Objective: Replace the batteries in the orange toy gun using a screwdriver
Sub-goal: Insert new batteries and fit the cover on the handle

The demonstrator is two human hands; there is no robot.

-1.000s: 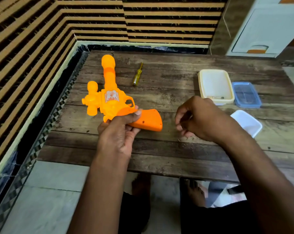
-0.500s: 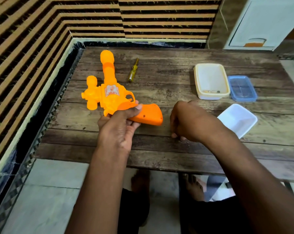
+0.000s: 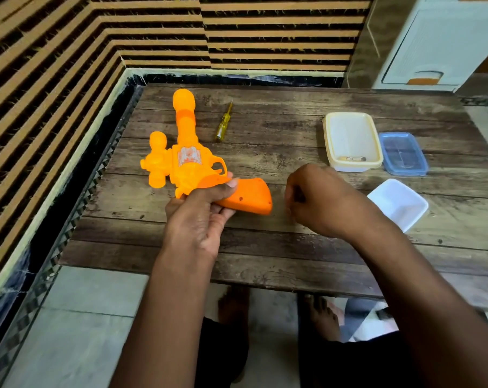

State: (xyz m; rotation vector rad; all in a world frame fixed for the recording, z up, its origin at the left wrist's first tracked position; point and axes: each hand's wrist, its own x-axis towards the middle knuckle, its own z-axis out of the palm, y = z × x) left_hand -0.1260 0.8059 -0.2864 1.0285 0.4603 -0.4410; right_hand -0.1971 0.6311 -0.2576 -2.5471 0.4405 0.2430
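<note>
Now your left hand (image 3: 198, 217) holds the gun (image 3: 189, 161) by its handle. Your right hand (image 3: 318, 200) is curled; what it holds, you cannot tell.

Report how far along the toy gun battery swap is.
Done: hard to tell. The handle cover looks in place, but its screw holes look empty. In hand: the left hand grips the orange toy gun at the handle, while the right hand is curled beside it, contents unseen. Left: the screwdriver lies untouched on the table, so screw work remains.
</note>
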